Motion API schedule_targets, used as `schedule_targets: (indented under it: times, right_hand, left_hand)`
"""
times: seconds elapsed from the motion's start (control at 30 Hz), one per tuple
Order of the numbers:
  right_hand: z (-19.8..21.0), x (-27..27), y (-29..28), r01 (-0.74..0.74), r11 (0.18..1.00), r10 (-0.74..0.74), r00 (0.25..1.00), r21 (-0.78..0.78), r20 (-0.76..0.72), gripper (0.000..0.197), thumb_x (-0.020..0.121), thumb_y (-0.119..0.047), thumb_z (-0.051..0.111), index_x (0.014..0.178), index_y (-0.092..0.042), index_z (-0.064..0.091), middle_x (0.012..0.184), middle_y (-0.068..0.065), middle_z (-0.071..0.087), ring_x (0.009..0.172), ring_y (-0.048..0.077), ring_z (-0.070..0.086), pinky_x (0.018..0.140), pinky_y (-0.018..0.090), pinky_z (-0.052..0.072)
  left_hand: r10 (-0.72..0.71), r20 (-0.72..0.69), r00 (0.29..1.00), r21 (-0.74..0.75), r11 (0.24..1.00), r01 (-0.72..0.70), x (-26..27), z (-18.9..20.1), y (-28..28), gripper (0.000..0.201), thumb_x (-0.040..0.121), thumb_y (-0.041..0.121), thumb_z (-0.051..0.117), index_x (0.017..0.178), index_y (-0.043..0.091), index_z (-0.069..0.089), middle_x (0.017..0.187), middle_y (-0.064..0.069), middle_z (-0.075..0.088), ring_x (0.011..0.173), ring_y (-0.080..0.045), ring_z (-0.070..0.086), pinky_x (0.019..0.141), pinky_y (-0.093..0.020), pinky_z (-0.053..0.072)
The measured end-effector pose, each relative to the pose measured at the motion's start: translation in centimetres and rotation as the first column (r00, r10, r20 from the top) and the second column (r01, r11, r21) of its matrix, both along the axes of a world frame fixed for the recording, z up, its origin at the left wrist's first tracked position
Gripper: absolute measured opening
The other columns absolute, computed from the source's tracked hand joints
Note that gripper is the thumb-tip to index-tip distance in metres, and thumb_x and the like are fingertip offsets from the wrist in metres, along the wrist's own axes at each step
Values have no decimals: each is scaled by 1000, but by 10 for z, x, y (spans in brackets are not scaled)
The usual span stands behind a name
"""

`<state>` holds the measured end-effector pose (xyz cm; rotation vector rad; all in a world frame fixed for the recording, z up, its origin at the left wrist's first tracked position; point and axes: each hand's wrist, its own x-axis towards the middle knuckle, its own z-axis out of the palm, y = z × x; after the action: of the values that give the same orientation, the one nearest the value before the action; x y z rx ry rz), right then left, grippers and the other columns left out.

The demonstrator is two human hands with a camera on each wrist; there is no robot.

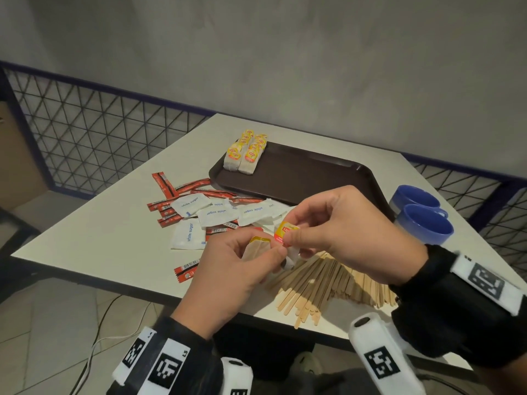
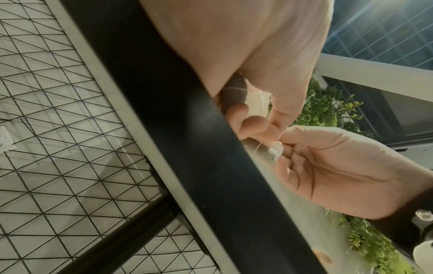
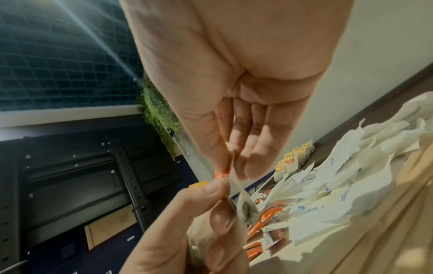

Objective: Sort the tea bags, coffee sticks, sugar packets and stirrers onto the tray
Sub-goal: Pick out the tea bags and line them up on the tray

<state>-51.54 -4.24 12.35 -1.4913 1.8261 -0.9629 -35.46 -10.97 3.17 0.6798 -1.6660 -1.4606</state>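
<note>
Above the table's near edge, both hands meet over the wooden stirrers [image 1: 328, 283]. My left hand [image 1: 271, 253] grips a tea bag [image 1: 256, 249] with a yellow tag. My right hand [image 1: 293, 238] pinches the yellow and red tag [image 1: 285, 232] of a second tea bag right beside it. In the right wrist view the paper bag [image 3: 246, 209] hangs between my right hand [image 3: 232, 163] and my left thumb. The brown tray [image 1: 308, 175] holds rows of tea bags [image 1: 246, 151] in its far left corner. Red coffee sticks [image 1: 168, 186] and white sugar packets [image 1: 211, 213] lie mixed left of the tray.
Two blue cups [image 1: 422, 218] stand at the table's right edge beside the tray. A wire mesh fence [image 1: 94, 132] runs behind the table on the left. One coffee stick [image 1: 186, 270] lies alone near the front edge.
</note>
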Motion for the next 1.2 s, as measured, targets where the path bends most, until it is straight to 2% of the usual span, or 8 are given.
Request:
schedule_targets:
  times: [0.23,0.4,0.57,0.73,0.87,0.93,1.07,1.2]
  right_hand:
    - [-3,-1,-4,19,998,-33,965,-58,-261,9,80,-20,86,86,-20,81,75,-1,77,72,14,74,72,42,63]
    - [-5,0,-6,21,996,-50,927,-81,-371,7,81,-23,84,87,-24,80,74,-8,75,72,3,70,70,32,62]
    - [-8,4,-7,20,995,-61,892,-97,-449,12,81,-22,81,91,-27,77,74,-8,73,73,7,70,67,37,60]
    - [-8,7,-5,8,993,-61,897,-122,-437,42,82,-26,82,118,-36,63,80,-7,71,75,8,69,72,40,61]
    - [-7,3,-4,16,992,-60,937,-128,-343,35,82,-20,83,105,-31,59,80,-1,73,69,14,72,69,44,61]
    - [-7,2,-4,9,993,-49,941,-120,-334,30,82,-18,84,94,-27,58,81,3,72,67,18,71,64,45,62]
    - [-8,9,-11,-41,997,16,934,-62,-358,16,83,-13,82,81,-17,66,75,6,72,63,18,72,63,45,61]
    - [-10,15,-16,-62,997,41,924,-44,-381,10,81,-16,79,75,-17,71,69,3,72,62,16,70,69,47,60]
  left_hand:
    - [18,-8,1000,2,1000,-18,-1,-1,0,13,88,17,78,77,24,82,82,1,76,72,-6,68,63,-17,53]
    - [11,-2,1000,-6,1000,-11,-2,-2,0,12,88,20,77,78,25,81,81,-2,75,74,-10,69,66,-23,58]
    - [-3,-7,1000,-5,1000,3,-3,-3,-2,11,89,22,75,80,23,81,80,-2,77,78,-18,70,68,-28,58]
    - [9,-33,999,4,1000,-9,-3,-2,-2,9,89,22,75,81,26,78,79,1,73,74,-6,65,64,-24,50]
    - [-10,-71,997,70,997,15,-2,-3,-3,23,86,16,81,102,26,67,73,-6,52,63,-15,49,56,-27,43]
    - [-60,-77,995,89,994,67,-1,-5,-3,42,78,18,83,112,32,64,81,-2,45,68,-15,45,57,-26,44]
    - [-95,58,994,-63,993,98,-1,-7,0,63,73,26,77,128,46,53,115,7,61,105,-11,63,91,-37,56]
    - [-30,172,985,-265,961,76,-8,-7,5,67,74,22,72,134,38,47,124,11,52,117,0,53,93,-24,47]
